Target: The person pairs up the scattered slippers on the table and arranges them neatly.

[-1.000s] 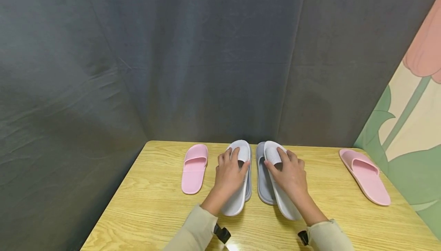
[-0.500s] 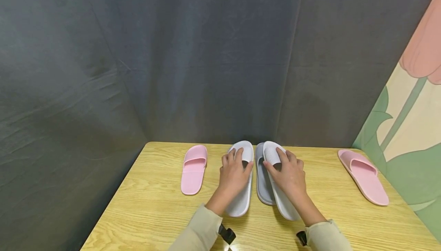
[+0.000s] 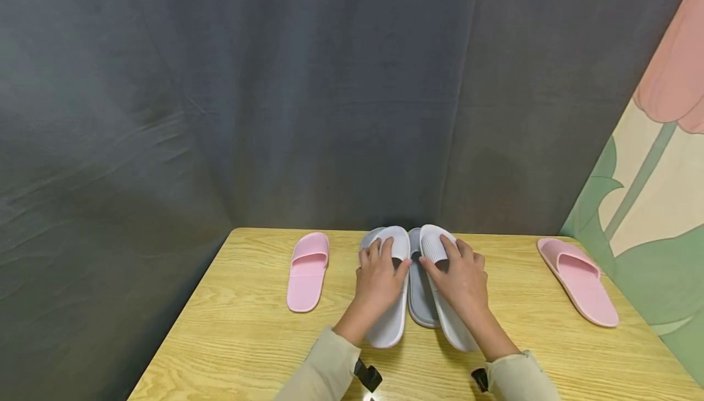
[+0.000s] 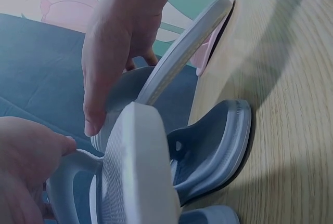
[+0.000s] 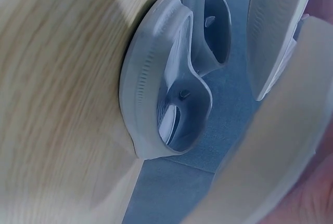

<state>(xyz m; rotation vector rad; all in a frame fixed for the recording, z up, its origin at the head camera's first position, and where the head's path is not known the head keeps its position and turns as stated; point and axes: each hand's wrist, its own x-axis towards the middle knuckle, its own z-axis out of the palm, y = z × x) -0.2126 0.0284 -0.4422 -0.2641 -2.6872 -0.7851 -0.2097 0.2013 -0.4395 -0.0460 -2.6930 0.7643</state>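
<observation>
My left hand (image 3: 379, 282) grips a white slipper (image 3: 387, 331) by its strap, fingers over the top and thumb at the inner edge. A matching white slipper (image 3: 458, 331) is in my right hand (image 3: 464, 279), held the same way with its heel angled outward. Both are lifted off the table, as the left wrist view shows. Beneath them two grey slippers (image 5: 143, 83) stand side by side on the wood, toes to the back; the left one (image 3: 370, 238) is mostly covered by the white slipper above it.
A pink slipper (image 3: 306, 288) lies left of the hands on the wooden table (image 3: 236, 327). Another pink slipper (image 3: 591, 291) lies slanted near the right edge. A dark curtain (image 3: 330, 114) hangs behind, and a flower-painted wall (image 3: 643, 217) stands at the right.
My left hand has moved right with its white slipper, closer to the other one, and the left grey slipper's toe now shows on its left. The right hand has barely moved.
</observation>
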